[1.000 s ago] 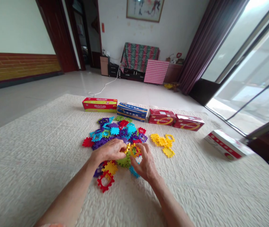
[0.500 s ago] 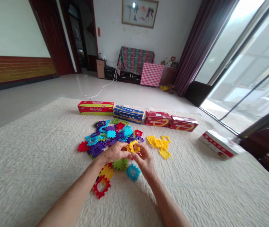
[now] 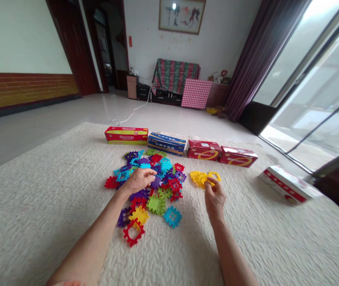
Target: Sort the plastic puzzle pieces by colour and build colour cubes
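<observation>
Your hands apart. Left hand (image 3: pixel 139 180) over mixed toothed pieces (image 3: pixel 166 163), fingers bent; cannot tell if it grips one. Right hand (image 3: pixel 215 196) at near edge of yellow pieces (image 3: pixel 199 178), fingertips on them, grip unclear. Yellow pieces on quilted cover (image 3: pixel 163 264), right of your mixed heap. Blue piece (image 3: pixel 172 216) near you, between your forearms; red frame (image 3: pixel 140 235) at heap's near left. Row of boxes (image 3: pixel 166 143) beyond; white-red box (image 3: pixel 290 186) far right.
</observation>
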The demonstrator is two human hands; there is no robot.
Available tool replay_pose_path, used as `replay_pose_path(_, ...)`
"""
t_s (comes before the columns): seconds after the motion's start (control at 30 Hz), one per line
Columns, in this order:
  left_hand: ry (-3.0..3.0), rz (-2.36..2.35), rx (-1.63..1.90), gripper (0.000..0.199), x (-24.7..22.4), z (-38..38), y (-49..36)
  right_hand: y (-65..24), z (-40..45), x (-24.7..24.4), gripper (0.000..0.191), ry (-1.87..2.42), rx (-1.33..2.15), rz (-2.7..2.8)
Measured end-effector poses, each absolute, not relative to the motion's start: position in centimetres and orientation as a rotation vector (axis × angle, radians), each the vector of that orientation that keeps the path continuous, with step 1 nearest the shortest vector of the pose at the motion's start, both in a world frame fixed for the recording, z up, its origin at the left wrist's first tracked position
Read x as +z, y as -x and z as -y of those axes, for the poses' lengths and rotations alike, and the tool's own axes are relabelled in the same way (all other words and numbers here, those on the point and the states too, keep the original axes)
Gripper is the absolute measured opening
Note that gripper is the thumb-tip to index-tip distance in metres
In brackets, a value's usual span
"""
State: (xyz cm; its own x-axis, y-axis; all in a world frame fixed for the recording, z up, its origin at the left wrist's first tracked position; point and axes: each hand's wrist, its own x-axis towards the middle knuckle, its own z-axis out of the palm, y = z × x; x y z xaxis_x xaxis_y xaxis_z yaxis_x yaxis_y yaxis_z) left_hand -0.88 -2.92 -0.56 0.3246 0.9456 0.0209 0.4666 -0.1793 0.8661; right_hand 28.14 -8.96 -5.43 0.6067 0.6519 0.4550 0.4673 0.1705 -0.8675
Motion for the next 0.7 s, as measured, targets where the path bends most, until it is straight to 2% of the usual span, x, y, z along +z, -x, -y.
replay_pose_path(0.13,-1.894,-1.360,0.836,0.032,-1.1,1.9,2.2,-29.7,8.9,-5.0,0.024,1.555,-0.267,1.174)
replay_pose_path(0.2,-1.940,-1.386,0.850,0.032,-1.1,1.9,2.3,-28.5,9.2,-4.4,0.022,1.525,-0.350,1.283)
replay_pose_path(0.3,-2.022,-1.405,0.873,0.029,-1.0,2.2,2.2,-24.6,10.2,-3.6,0.017,1.346,-0.153,1.544)
replay_pose_path(0.43,-2.102,-1.438,0.873,0.027,-1.4,2.9,2.7,-18.5,12.5,-2.6,0.031,1.039,0.267,2.080)
replay_pose_path(0.6,-2.087,-1.513,0.907,0.028,-2.0,4.3,4.4,-14.0,14.6,-1.5,0.051,0.974,0.254,2.507)
replay_pose_path(0.7,-2.042,-1.535,0.904,0.029,-2.3,5.1,5.3,-13.1,14.6,-1.2,0.057,1.026,0.189,2.605)
